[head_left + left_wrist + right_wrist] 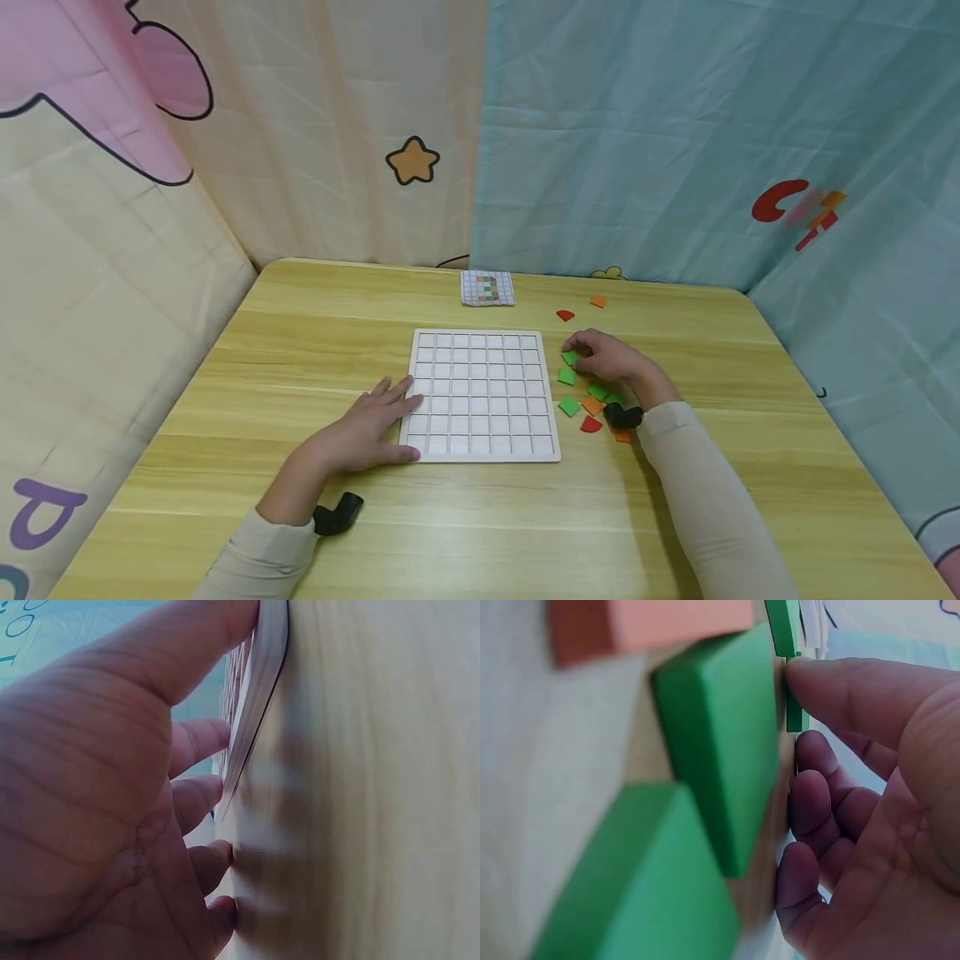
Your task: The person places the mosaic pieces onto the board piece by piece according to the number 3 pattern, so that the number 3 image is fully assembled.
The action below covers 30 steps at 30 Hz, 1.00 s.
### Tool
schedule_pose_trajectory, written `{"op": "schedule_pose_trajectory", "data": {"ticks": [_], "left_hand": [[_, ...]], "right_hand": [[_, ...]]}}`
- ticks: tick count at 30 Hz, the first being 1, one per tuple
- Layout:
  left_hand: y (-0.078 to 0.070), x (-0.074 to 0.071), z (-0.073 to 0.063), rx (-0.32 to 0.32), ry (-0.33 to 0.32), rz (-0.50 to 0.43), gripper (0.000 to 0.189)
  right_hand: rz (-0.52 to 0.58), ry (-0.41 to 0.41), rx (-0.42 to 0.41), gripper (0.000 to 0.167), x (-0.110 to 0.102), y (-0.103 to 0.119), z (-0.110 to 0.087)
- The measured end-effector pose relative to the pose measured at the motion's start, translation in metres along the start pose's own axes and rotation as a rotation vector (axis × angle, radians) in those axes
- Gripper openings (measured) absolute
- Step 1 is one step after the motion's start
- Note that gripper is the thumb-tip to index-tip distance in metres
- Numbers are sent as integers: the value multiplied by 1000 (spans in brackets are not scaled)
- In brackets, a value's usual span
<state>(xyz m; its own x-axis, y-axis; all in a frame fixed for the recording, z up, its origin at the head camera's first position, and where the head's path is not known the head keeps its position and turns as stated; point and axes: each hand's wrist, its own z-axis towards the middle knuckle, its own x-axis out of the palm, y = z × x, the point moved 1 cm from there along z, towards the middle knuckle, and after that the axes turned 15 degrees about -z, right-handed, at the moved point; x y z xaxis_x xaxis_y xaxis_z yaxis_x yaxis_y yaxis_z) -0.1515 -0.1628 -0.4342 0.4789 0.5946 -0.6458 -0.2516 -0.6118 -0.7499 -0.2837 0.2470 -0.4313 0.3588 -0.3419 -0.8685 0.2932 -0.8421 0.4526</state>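
A white grid board lies flat on the table. My left hand rests at its left side, fingers spread, with the thumb on the near left corner; in the left wrist view the thumb and two fingertips touch the board's edge. To the board's right, my right hand pinches a small green square tile between thumb and finger, low at the tabletop. The right wrist view shows the thumb against that green tile, with the other fingers curled below.
Near my right hand lie more green tiles, an orange tile and a red quarter-round tile, some partly under the wrist. Farther back are another red piece, an orange one and a printed pattern card. Curtains border the table.
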Motion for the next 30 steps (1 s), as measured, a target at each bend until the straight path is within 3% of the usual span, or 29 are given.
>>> {"op": "schedule_pose_trajectory", "data": {"ticks": [15, 30], "left_hand": [[-1, -1, 0, 6, -2, 9, 83], [-1, -1, -2, 32, -15, 6, 82]], "right_hand": [[51, 1, -28, 28, 0, 0, -3], [-26, 6, -34, 25, 2, 3, -1]]}}
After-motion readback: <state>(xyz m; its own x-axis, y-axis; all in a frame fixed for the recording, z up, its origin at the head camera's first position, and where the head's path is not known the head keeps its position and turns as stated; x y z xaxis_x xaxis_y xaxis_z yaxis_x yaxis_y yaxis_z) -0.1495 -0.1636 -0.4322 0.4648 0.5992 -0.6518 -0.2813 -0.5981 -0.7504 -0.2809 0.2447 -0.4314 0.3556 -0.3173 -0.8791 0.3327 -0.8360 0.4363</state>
